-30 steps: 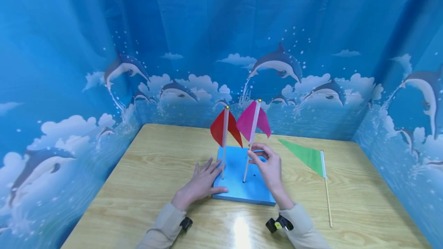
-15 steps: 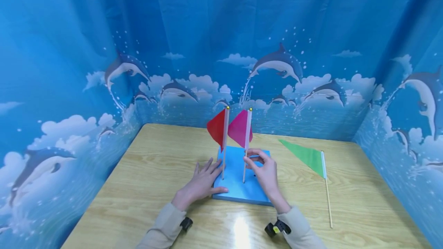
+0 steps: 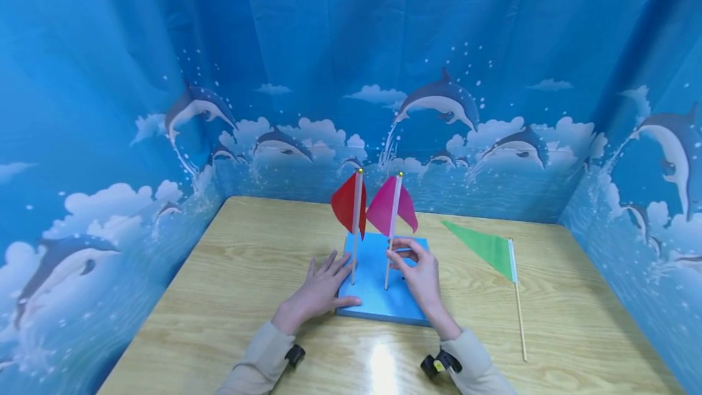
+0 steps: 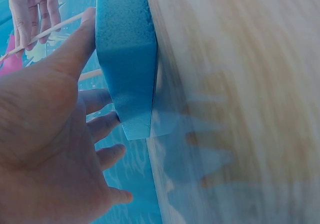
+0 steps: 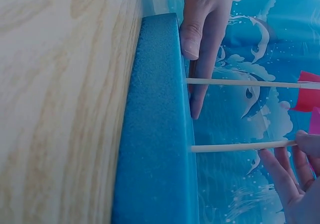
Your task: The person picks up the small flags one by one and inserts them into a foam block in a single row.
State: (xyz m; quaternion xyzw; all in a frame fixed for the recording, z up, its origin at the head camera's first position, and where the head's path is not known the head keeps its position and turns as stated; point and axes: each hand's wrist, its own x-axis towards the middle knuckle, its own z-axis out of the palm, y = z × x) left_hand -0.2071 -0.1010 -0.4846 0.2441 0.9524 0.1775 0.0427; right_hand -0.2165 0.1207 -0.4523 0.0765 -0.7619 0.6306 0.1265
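A blue foam block (image 3: 368, 303) lies flat on the table. My left hand (image 3: 315, 294) rests on its left side, fingers spread and mostly straight; in the left wrist view the thumb lies against the block (image 4: 126, 69). Between thumb and fingers, my right hand (image 3: 421, 276) pinches the stick of a pink pennant flag (image 3: 382, 207). That stick's (image 5: 230, 147) lower end meets the block's top face, and it leans slightly right. A red pennant flag (image 3: 344, 205) stands in the block to its left, near the left fingers, its stick (image 5: 240, 83) held by neither hand.
On the wooden table (image 3: 247, 249), a green pennant flag (image 3: 488, 249) lies flat right of the block. A small dark hole (image 3: 403, 278) shows in the block near the right hand. A blue dolphin-printed curtain (image 3: 329, 78) closes off the back and both sides.
My right hand has moved down and slightly left, and the pink flag now stands lower and less tilted. The red flag's cloth has swung. My left hand stays in place.
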